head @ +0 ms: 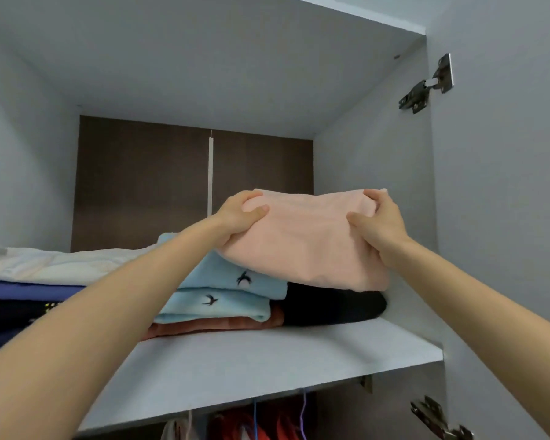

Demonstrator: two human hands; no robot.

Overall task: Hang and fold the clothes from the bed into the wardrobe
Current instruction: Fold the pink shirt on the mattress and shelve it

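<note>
Both hands, left hand (240, 217) and right hand (380, 225), grip folded pink garment (302, 239) above black garment (334, 304) on wardrobe shelf (267, 354).

A: What is the pink cloth (305, 236) like?
B: Soft, matt, faintly napped, like towelling.
A: And the shelf (267, 354)?
B: Smooth, matt, pale grey board. The far back panel (140, 179) is dark wood-grain, also matt.
A: Any metal?
B: The hinge (421, 92) on the right, with a dull shine. The blue cloth (223, 290) looks fleecy, and the black cloth (334, 306) is plain and lustreless.
</note>
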